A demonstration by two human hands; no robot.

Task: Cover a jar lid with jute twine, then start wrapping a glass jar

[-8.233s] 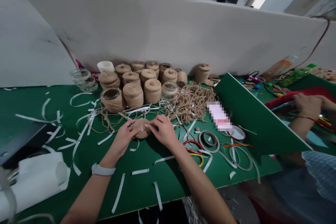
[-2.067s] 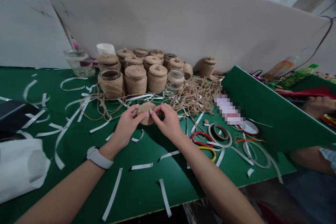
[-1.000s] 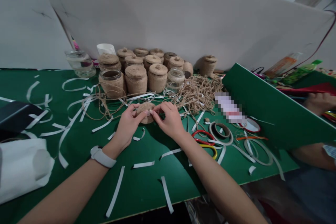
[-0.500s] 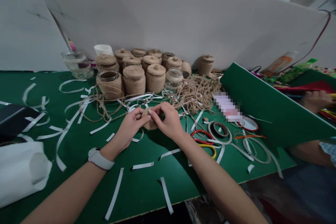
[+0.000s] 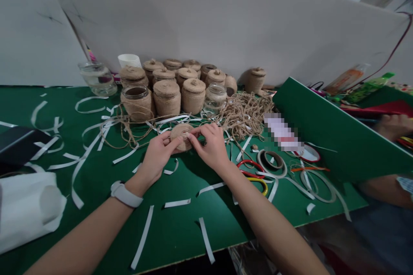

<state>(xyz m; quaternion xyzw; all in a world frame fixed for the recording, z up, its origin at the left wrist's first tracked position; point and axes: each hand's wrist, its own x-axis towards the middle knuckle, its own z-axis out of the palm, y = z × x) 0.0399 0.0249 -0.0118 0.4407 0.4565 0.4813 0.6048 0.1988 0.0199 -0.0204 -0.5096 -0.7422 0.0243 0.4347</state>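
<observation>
Between my two hands is a round lid wound with jute twine (image 5: 180, 133), its coiled top facing up toward me. My left hand (image 5: 160, 152) grips it at the left edge, thumb on the top. With thumb and fingertips my right hand (image 5: 209, 144) pinches at the middle and right side of the lid; any small piece under those fingertips is hidden. Behind my hands stand several twine-wrapped jars (image 5: 167, 99), most with lids, and a bare glass jar (image 5: 215, 98). A heap of loose jute twine (image 5: 247, 114) lies to their right.
Paper strips (image 5: 142, 236) are scattered over the green table (image 5: 174, 253). Red-handled scissors (image 5: 251, 162), yellow handles (image 5: 263, 187) and a tape roll (image 5: 274, 159) lie by my right forearm. A green divider board (image 5: 329, 137) stands at right, another person's hand (image 5: 392, 126) beyond it.
The lid has tipped so that more of its flat coiled top shows. Both hands stay on it, with small shifts of the fingers. The whole view has moved slightly.
</observation>
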